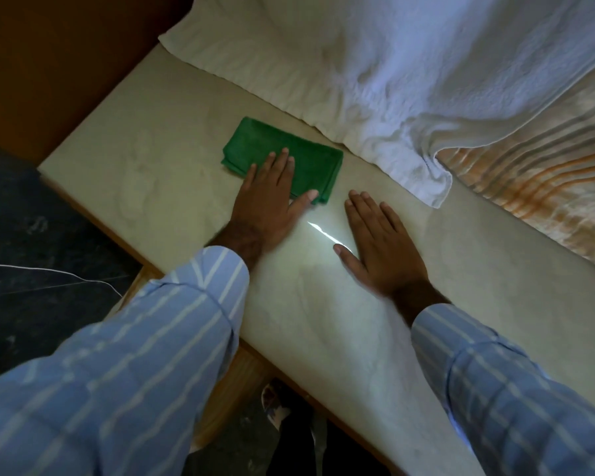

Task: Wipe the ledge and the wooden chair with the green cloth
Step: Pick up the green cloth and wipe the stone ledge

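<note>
The folded green cloth [289, 159] looks soft and light on the smooth ledge [158, 139], best pressed flat under the left hand [267, 197], whose spread fingers [282, 163] grip nothing, as with the flat right hand [380, 242].

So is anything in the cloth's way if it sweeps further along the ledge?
Toward the ledge corner, nothing visible. The left hand lies flat on the green cloth. The other way, the right hand rests on the surface, and a white towel overhangs the far edge.

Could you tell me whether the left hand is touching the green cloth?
Touching: the head view shows the left hand lying flat on the green cloth.
</note>
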Tool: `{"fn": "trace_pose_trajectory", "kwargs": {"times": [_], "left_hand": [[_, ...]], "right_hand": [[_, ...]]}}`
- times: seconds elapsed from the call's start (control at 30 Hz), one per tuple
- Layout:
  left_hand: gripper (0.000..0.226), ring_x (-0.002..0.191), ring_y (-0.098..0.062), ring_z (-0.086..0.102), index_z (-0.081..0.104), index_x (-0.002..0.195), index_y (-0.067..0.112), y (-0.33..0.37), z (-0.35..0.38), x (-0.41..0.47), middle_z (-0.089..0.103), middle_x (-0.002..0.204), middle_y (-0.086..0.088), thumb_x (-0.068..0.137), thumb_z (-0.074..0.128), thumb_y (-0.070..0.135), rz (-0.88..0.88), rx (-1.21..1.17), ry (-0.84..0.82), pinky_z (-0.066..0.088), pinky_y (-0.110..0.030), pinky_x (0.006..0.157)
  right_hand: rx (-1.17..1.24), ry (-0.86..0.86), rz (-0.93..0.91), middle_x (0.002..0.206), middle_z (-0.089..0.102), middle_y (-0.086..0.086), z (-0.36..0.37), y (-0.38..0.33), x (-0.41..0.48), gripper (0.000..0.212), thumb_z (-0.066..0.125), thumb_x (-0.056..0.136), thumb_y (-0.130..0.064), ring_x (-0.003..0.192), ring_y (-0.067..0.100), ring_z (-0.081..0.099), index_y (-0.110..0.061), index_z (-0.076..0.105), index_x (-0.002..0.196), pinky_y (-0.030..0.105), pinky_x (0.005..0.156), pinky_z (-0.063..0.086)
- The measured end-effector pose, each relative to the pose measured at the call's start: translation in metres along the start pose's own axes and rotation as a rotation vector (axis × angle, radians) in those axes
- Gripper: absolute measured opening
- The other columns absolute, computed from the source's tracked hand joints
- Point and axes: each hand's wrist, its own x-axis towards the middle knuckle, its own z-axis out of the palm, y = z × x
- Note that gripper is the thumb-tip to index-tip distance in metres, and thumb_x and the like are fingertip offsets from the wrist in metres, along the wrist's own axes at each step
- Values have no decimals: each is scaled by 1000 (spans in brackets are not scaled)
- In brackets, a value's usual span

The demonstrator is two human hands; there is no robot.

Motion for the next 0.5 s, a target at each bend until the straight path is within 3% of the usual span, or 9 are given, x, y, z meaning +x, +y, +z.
{"fn": "trace_pose_trajectory", "kwargs": {"times": [0.33, 0.5], "left_hand": [[87, 154, -23, 12, 20, 157, 7, -14, 47, -132, 15, 167, -8, 98, 22, 70, -67, -18, 78, 13, -49, 123], [89, 154, -23, 12, 18, 158, 8, -42, 42, -111, 15, 167, -7, 96, 16, 72, -187, -12, 115, 11, -49, 123]], "right_hand": [[2, -32, 3, 177, 20, 12, 1, 0, 0, 79, 29, 108, -59, 165, 26, 20, -7, 24, 167, 45, 134, 16], [1, -41, 54, 178, 14, 11, 5, -15, 10, 85, 25, 108, -66, 166, 25, 11, -8, 18, 168, 47, 135, 12]]}}
